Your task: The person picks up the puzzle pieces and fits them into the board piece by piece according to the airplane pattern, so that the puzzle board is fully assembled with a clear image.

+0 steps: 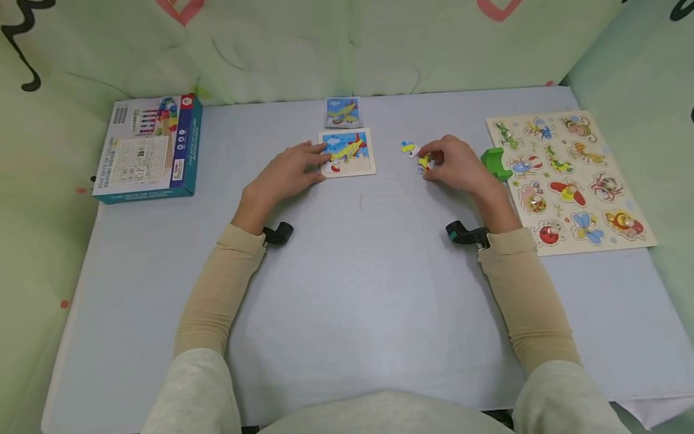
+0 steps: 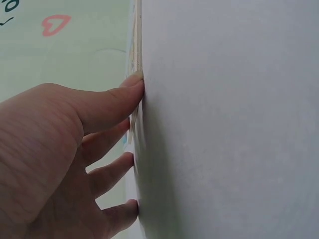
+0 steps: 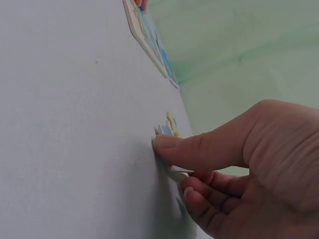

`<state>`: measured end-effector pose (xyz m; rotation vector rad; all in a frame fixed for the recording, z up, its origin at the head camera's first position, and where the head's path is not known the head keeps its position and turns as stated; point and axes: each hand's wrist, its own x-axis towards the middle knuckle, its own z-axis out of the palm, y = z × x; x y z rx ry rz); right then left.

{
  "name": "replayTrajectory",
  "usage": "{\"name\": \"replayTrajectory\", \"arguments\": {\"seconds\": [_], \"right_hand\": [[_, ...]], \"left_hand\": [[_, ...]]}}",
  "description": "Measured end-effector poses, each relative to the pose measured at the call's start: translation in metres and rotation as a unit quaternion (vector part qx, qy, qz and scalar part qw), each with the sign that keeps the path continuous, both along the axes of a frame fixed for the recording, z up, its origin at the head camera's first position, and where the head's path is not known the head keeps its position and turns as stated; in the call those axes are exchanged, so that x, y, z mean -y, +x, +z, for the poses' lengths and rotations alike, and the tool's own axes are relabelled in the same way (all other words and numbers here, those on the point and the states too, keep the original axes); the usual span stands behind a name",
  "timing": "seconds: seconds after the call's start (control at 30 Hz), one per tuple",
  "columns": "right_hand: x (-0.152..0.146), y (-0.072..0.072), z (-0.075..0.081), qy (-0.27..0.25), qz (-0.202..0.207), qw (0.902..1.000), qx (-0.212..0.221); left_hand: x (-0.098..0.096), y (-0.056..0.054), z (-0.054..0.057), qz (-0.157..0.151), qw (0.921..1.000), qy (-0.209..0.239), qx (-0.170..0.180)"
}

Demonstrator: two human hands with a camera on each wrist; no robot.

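Observation:
A small wooden jigsaw puzzle board (image 1: 349, 171) with a partly filled airplane picture lies flat at the back middle. My left hand (image 1: 287, 172) holds its near left corner, thumb at the front edge and fingers along the left side; the left wrist view shows the thumb (image 2: 112, 104) against the board's thin edge (image 2: 138, 50). Off to the right, my right hand (image 1: 455, 166) pinches a yellow-and-blue puzzle piece (image 1: 423, 164) between thumb and fingers, low over the table. Another loose puzzle piece (image 1: 409, 148) lies just beyond those fingertips, and the fingers partly hide the pinched piece.
Behind the board lies a matching airplane picture card (image 1: 343, 112). A boxed toy set (image 1: 143, 147) sits at the back left. At right is an insect peg puzzle (image 1: 561, 181), with a green block (image 1: 494, 164) at its left edge, near the right wrist.

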<state>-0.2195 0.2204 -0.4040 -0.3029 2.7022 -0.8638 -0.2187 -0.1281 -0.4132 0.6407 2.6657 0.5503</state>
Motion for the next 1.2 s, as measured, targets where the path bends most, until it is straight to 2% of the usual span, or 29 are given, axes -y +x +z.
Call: {"name": "replayTrajectory", "arguments": {"seconds": [0.2, 0.4, 0.63, 0.77, 1.03, 1.2], "right_hand": [[-0.003, 0.001, 0.0, -0.02, -0.028, 0.9993, -0.013], [0.004, 0.002, 0.006, -0.062, -0.054, 0.9962, -0.026], [0.026, -0.008, 0.001, -0.105, -0.073, 0.9914, -0.027], [0.042, -0.013, -0.005, -0.126, -0.068, 0.9894, -0.027], [0.069, -0.014, -0.01, -0.152, -0.078, 0.9849, -0.029], [0.081, -0.014, -0.009, -0.185, -0.098, 0.9776, -0.021]], "left_hand": [[0.0, 0.0, 0.0, 0.001, 1.0, 0.002, 0.0], [0.0, 0.0, 0.001, 0.001, 1.0, 0.005, 0.0], [0.001, 0.0, 0.001, 0.0, 1.0, 0.004, 0.002], [0.0, 0.001, 0.002, 0.0, 1.0, 0.004, 0.002], [0.0, 0.0, 0.001, 0.0, 1.0, 0.002, 0.002], [0.001, -0.001, 0.002, 0.0, 1.0, 0.003, 0.004]]}}
